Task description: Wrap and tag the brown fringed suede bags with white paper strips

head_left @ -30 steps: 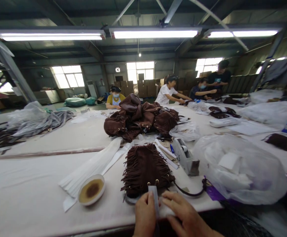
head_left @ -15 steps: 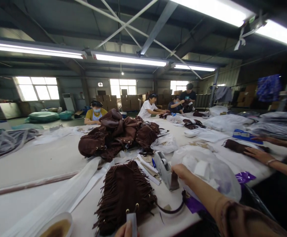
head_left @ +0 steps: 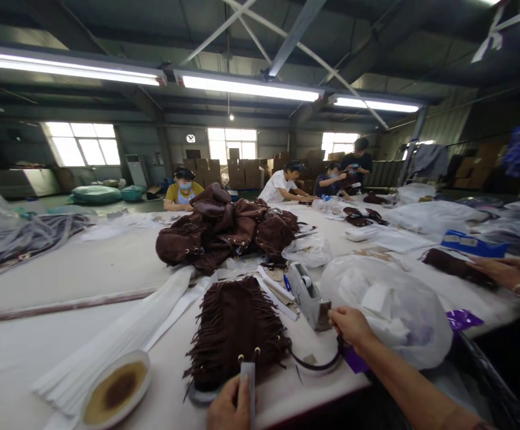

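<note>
In front of me lies a dark brown fringed bag (head_left: pixel 240 325), with metal eyelets along its near edge. Its thin strap (head_left: pixel 317 365) curves off to the right. My left hand (head_left: pixel 229 407) is closed, the thumb pressed on a pale grey flat strip (head_left: pixel 248 388) at the bag's near edge. Right of the bag stands a grey tape dispenser (head_left: pixel 307 298) with a roll in it. My right hand (head_left: pixel 353 326) is at its near end, fingers pinched together; whatever is between them is too small to make out.
A heap of brown leather bags (head_left: pixel 228 230) lies beyond the fringed bag. A round dish (head_left: pixel 116 388) with brown contents sits at near left. A filled clear plastic bag (head_left: pixel 385 304) bulges beside my right arm. A co-worker's hands (head_left: pixel 499 272) rest by a brown piece at right.
My view has shifted, so more of the dish and left hand shows. My right hand has moved from over the dispenser's near end to just beside it, fingers still together. The left keeps the strip.
</note>
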`<state>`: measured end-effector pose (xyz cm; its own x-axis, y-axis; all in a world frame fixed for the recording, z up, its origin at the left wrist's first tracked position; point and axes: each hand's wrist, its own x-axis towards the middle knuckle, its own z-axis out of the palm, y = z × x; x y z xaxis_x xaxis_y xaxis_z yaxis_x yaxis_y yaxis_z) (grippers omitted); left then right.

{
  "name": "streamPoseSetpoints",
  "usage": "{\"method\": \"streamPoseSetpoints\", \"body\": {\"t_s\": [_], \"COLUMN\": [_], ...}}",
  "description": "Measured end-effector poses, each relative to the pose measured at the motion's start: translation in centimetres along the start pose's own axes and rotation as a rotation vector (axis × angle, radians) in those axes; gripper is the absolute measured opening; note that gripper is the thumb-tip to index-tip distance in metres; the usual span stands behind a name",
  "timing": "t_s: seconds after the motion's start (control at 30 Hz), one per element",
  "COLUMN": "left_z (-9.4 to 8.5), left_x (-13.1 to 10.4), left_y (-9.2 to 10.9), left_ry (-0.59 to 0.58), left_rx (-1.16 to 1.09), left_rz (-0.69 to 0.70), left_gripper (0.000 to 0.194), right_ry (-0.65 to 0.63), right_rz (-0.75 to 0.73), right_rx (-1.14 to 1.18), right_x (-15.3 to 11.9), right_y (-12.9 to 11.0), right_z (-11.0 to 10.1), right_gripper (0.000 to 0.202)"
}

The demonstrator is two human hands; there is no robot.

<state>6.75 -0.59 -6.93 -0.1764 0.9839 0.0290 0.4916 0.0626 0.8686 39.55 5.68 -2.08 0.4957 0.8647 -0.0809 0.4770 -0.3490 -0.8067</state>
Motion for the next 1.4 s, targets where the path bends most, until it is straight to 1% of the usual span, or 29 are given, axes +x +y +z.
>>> {"method": "streamPoseSetpoints", "body": {"t_s": [0.07, 0.17, 0.23, 0.27, 0.33, 0.37, 0.43, 0.47, 0.53, 0.6, 0.67, 0.73, 0.83, 0.97, 1.03, 1.1, 1.2, 1.3, 1.4], "left_z": [-0.5, -0.9, -0.9, -0.9, -0.9, -0.8, -0.8, -0.7, -0.8, -0.8, -0.8, -0.8, -0.6, -0.3, -0.2, -0.2, -0.6, -1.1, -1.4], "left_x": [-0.5, -1.3, -1.6, -1.7, -1.9, -1.9, -1.9, -1.9, -1.9, -2.0, -2.1, -2.2, -2.2, -2.1, -2.1, -2.2, -2.1, -2.1, -2.0], "left_y": [0.7, 1.7, 1.9, 1.8, 1.6, 1.5, 1.2, 1.2, 1.2, 1.2, 1.1, 0.8, 0.2, -0.5, -0.7, -0.8, -0.6, -0.1, 0.2], "left_ry": [-0.034, -0.011, 0.022, 0.039, 0.072, 0.086, 0.106, 0.112, 0.116, 0.096, 0.073, 0.077, 0.109, 0.117, 0.138, 0.152, 0.114, 0.065, 0.069], "left_rx": [-0.017, -0.013, -0.006, 0.000, 0.018, 0.027, 0.050, 0.065, 0.104, 0.126, 0.124, 0.123, 0.146, 0.182, 0.186, 0.175, 0.128, 0.088, 0.057], "left_rz": [0.050, 0.098, 0.132, 0.151, 0.188, 0.205, 0.239, 0.257, 0.292, 0.318, 0.339, 0.362, 0.385, 0.397, 0.374, 0.347, 0.360, 0.349, 0.327], "left_gripper": [0.052, 0.050, 0.048, 0.046, 0.040, 0.038, 0.034, 0.033, 0.031, 0.030, 0.031, 0.030, 0.029, 0.031, 0.028, 0.031, 0.031, 0.029, 0.028], "right_ry": [-0.007, -0.051, -0.091, -0.110, -0.176, -0.236, -0.426, -0.550, -0.719, -0.780, -0.794, -0.762, -0.666, -0.601, -0.590, -0.585, -0.581, -0.621, -0.682], "right_rz": [-0.039, -0.103, -0.131, -0.154, -0.243, -0.300, -0.406, -0.430, -0.441, -0.425, -0.422, -0.420, -0.423, -0.415, -0.409, -0.411, -0.429, -0.456, -0.485], "right_rx": [-0.091, -0.218, -0.284, -0.302, -0.280, -0.240, -0.136, -0.084, -0.012, 0.033, 0.028, -0.065, -0.228, -0.340, -0.383, -0.416, -0.439, -0.422, -0.365], "right_x": [0.8, 2.0, 1.9, 1.4, -0.6, -2.1, -5.5, -7.3, -10.4, -12.4, -13.3, -13.2, -12.4, -11.7, -11.7, -11.8, -12.0, -12.0, -12.1], "right_y": [-0.1, 0.1, 0.4, 0.5, 0.2, -0.4, -2.3, -3.6, -6.4, -8.9, -10.4, -10.9, -10.6, -10.5, -10.8, -11.1, -11.5, -11.4, -10.9], "right_z": [-0.4, -1.2, -1.5, -1.5, -1.1, -0.7, 0.8, 1.9, 4.5, 7.2, 9.7, 11.6, 13.1, 13.6, 13.6, 13.7, 13.5, 12.9, 12.2], "right_gripper": [0.024, 0.021, 0.022, 0.023, 0.023, 0.024, 0.031, 0.032, 0.030, 0.027, 0.024, 0.022, 0.021, 0.019, 0.018, 0.018, 0.017, 0.018, 0.025]}}
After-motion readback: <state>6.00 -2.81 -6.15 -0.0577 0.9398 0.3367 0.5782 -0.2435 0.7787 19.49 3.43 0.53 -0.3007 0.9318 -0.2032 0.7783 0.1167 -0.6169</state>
